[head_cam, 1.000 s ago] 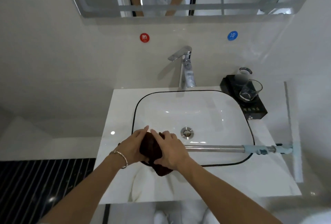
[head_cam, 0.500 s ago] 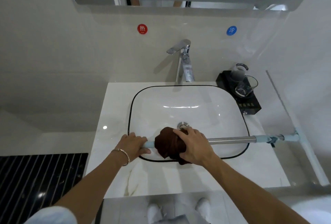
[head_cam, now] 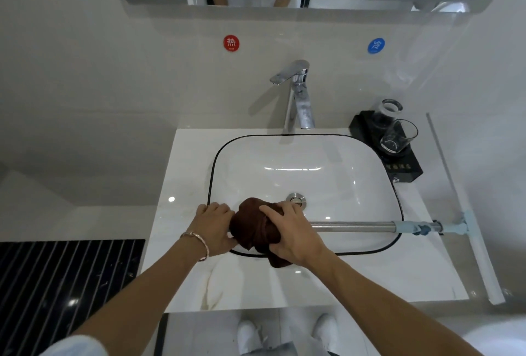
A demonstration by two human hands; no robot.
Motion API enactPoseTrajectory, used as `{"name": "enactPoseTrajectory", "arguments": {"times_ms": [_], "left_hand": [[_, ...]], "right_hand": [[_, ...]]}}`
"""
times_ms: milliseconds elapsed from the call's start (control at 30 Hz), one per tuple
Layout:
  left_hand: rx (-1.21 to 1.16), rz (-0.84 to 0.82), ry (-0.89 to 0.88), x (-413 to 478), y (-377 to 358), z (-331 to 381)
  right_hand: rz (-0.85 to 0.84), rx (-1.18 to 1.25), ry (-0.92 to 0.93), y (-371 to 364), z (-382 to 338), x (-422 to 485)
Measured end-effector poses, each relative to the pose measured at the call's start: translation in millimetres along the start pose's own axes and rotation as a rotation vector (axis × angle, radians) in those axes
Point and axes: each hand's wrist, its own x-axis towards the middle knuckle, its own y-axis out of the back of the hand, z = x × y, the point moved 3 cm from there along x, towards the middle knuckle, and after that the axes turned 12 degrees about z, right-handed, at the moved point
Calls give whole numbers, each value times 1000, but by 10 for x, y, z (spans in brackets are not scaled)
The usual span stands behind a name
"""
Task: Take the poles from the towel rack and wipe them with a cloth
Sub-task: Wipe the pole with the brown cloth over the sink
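A metal pole (head_cam: pixel 353 226) with a pale blue end piece lies level across the front of the white sink (head_cam: pixel 367 184), its right end against the side wall. A dark brown cloth (head_cam: pixel 252 224) is bunched round the pole's left part. My right hand (head_cam: pixel 290 234) grips the cloth around the pole. Just left of the cloth, my left hand (head_cam: pixel 213 227), with a bracelet at the wrist, is curled round the pole's left end, which is hidden under the fingers.
A chrome faucet (head_cam: pixel 299 99) stands behind the basin. Two glasses (head_cam: pixel 397 135) sit on a black tray (head_cam: pixel 404 167) at the back right of the white counter (head_cam: pixel 370 278). A pale blue strip (head_cam: pixel 478 256) runs along the right wall. A mirror hangs above.
My right hand slid the cloth right along the pole half a second ago, baring a bit of blue end. It is now back against my left hand.
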Motion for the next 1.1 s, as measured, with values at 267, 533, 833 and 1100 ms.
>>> {"name": "enactPoseTrajectory", "arguments": {"times_ms": [267,533,833,1100], "left_hand": [[-54,-17,-3,99,46,-73],[84,54,47,82,-51,-33],[128,59,105,82,-52,15],[136,-108,224,201,-6,29]], "right_hand": [[9,-99,-50,374,215,22],[-43,-284,-257,923,1116,-338],[-242,-388,-284,786,1056,-112],[-89,-364,-183,640,1068,-247]]}}
